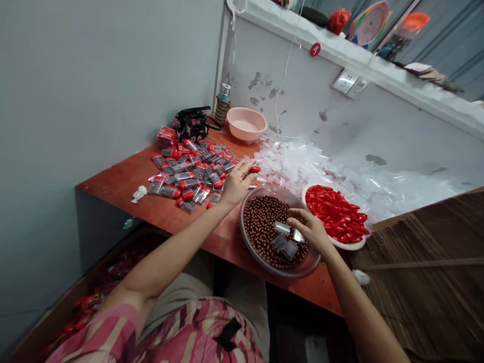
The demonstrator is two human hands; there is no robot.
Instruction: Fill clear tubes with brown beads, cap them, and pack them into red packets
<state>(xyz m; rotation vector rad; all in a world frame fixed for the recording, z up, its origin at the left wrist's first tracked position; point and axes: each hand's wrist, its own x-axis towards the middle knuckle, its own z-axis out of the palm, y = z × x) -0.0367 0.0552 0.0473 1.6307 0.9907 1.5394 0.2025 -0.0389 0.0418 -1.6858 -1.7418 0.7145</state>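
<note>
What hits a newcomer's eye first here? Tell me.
A bowl of brown beads sits at the table's front edge under the right hand. Right of it, a white plate holds bright red caps before a drift of clear plastic. Red-capped packets spread leftward past the left hand.

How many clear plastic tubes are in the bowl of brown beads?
4. All lie on the beads in the bowl by the right hand: one upper left, one at its fingers, two below. More may hide under it.
</note>
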